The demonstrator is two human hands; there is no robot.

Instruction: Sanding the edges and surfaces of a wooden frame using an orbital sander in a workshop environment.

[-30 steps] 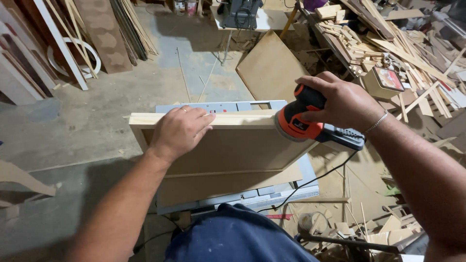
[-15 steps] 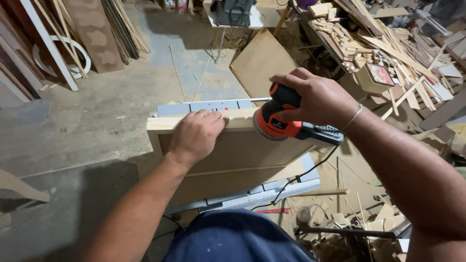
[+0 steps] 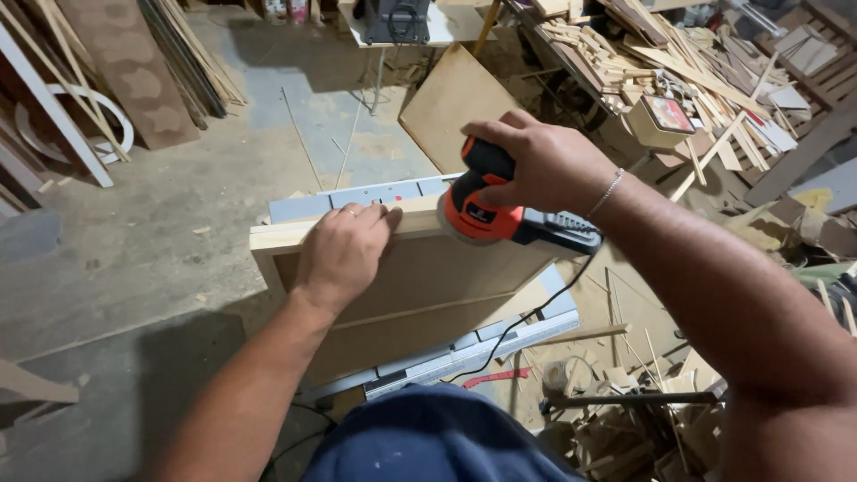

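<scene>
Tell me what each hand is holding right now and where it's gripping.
The right hand grips the orange-and-black sander by its top. The left hand presses on the wooden panel at its upper edge.

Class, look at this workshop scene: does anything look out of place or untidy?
Yes. Wood offcuts lie heaped in a jumble at upper right, and more scraps litter the floor beside the workbench.
</scene>
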